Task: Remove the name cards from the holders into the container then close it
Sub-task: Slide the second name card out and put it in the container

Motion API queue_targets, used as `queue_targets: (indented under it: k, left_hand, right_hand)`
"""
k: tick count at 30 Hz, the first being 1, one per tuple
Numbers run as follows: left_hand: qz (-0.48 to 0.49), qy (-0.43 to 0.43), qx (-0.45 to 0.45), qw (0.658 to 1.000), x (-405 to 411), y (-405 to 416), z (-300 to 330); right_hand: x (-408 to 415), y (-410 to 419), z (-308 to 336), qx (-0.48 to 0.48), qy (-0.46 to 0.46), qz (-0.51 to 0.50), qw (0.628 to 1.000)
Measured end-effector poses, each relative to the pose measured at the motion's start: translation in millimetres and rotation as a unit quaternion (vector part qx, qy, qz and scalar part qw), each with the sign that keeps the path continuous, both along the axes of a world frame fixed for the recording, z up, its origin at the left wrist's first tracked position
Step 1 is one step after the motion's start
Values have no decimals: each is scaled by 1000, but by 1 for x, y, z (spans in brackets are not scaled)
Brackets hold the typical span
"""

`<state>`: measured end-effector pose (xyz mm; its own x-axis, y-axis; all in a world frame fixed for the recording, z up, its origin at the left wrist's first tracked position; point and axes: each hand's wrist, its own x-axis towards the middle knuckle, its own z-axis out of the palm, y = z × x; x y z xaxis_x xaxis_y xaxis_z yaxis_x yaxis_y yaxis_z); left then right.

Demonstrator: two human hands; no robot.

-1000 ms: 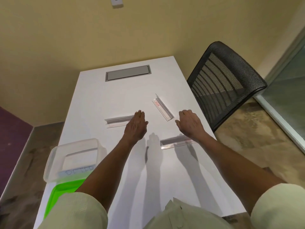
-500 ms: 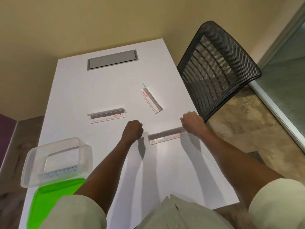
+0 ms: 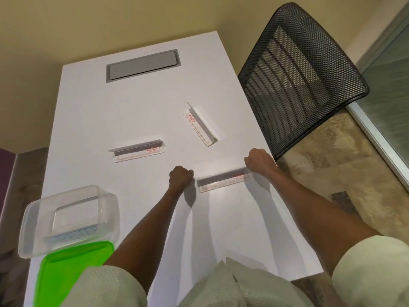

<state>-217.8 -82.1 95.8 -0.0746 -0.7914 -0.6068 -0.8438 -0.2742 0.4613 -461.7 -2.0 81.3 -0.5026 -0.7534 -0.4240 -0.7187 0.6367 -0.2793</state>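
A white worktop ran away from the person toward a plain yellowish wall, with a grey rectangular cable hatch set flush into its far end. A black mesh chair stood pushed up against the right edge of the worktop, and beyond it lay mottled brown stone-look flooring and the pale frame of a frosted glass panel. A strip of dark purple wall showed at the far left.

Three clear name card holders lay on the worktop, well apart from one another. The left holder lay roughly crosswise, a card with a red label inside it. The far holder lay slanted toward the chair. The near holder sat between the two hands, also with a card in it.

The left hand was curled into a fist just beside the left end of the near holder; whether its grip touched or pinched anything could not be told. The right hand was at the right end of the same holder, fingers bent down over that end, the grip apparently pinching it, though the fingertips were hidden.

At the near left corner stood a clear plastic container, open, with a card visible on its bottom. Its bright green lid lay flat just in front of it, touching its near wall. Pale sleeves and a pale shirt filled the bottom of the view
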Motion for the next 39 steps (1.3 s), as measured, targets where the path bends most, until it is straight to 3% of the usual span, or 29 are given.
queue_targets:
  k: [6,20,30,39]
  left_hand:
    - [62,43,49,996,-6,2,-8]
    - [111,40,56,991,-14,7,-8]
    - [153,109,3,982,0,-11,10]
    - [131,146,-117,974,12,1,7]
  right_hand:
    - [2,-3,-5,11,-5,-47,999]
    - [2,-3,-8,32,-14,-101,994]
    - [1,-17,22,-40,-65,-117,990]
    - [6,1,17,-114,-123,-162,973]
